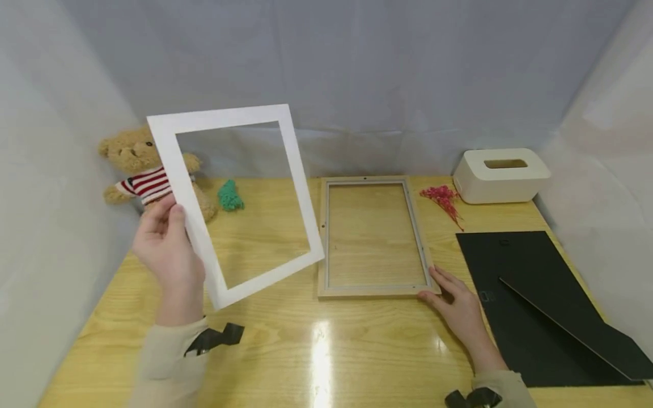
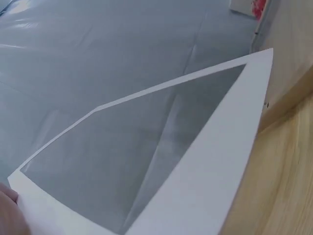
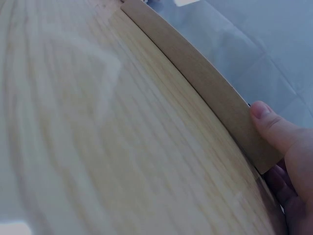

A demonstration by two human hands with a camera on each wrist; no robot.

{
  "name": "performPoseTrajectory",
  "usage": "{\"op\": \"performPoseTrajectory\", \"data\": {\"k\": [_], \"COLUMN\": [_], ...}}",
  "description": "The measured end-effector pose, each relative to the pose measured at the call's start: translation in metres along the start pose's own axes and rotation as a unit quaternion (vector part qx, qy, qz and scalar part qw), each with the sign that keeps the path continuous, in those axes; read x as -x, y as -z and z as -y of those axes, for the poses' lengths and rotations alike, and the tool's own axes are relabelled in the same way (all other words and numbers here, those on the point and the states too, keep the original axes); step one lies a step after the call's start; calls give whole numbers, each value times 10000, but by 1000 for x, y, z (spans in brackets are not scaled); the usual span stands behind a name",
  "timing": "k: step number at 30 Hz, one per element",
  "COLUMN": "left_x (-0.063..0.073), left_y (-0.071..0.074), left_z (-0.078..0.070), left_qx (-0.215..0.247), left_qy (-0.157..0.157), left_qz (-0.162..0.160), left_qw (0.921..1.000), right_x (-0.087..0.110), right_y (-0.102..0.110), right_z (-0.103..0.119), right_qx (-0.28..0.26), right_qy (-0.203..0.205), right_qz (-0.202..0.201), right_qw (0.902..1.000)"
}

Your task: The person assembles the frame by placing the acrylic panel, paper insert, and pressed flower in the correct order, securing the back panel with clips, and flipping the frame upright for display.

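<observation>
In the head view my left hand [image 1: 170, 243] pinches the left edge of a white picture mat [image 1: 301, 175], a flat rectangular border with an open window. The mat is raised above the table and tilted, its lower right corner overlapping the frame's left side. A light wooden picture frame [image 1: 377, 293] lies flat on the table, a grey inner lip around its opening. My right hand [image 1: 461, 311] holds the frame's near right corner. In the right wrist view the thumb [image 3: 276, 125] presses on the frame's side [image 3: 195, 73] and the fingers go round the corner.
A black backing board [image 1: 541, 317] with its stand leg [image 1: 586, 328] raised lies at the right. Behind it are pink dried flowers [image 1: 442, 197] and a white tissue box [image 1: 502, 184]. A teddy bear [image 1: 132, 153] in a striped top and a green clump [image 1: 230, 195] are at the back left.
</observation>
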State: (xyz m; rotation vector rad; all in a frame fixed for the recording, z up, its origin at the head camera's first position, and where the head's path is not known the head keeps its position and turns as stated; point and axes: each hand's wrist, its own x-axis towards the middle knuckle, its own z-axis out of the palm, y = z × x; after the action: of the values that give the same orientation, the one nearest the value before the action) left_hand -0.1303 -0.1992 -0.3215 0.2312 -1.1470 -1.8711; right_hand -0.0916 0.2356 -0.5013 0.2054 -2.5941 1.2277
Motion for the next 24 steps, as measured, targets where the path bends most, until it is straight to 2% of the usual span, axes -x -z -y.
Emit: {"op": "performPoseTrajectory", "data": {"k": [3, 7, 11, 15, 17, 20, 24], "left_x": [1, 5, 13, 20, 24, 31, 41], "left_y": [-9, -26, -45, -61, -68, -77, -85], "left_z": [17, 38, 62, 89, 101, 120, 140], "left_qx": [229, 244, -61, -242, -343, -505, -801], "left_qy": [550, 1468, 2272, 2981, 3232, 3451, 3547], "left_qz": [123, 196, 493, 806, 914, 1050, 1186], "left_qw": [9981, 9887, 9726, 9508, 9413, 9313, 9240], "right_x": [0, 0, 0, 0, 0, -1, 0], "right_y": [0, 0, 0, 0, 0, 0, 1], "right_z": [0, 0, 1, 1, 1, 1, 0], "right_qx": [13, 7, 27, 57, 62, 63, 115], "right_qy": [4, -21, -58, -99, -102, -120, -174], "right_qz": [3, 28, 51, 64, 63, 82, 133], "right_qw": [10000, 10000, 10000, 9999, 9999, 9999, 9997]}}
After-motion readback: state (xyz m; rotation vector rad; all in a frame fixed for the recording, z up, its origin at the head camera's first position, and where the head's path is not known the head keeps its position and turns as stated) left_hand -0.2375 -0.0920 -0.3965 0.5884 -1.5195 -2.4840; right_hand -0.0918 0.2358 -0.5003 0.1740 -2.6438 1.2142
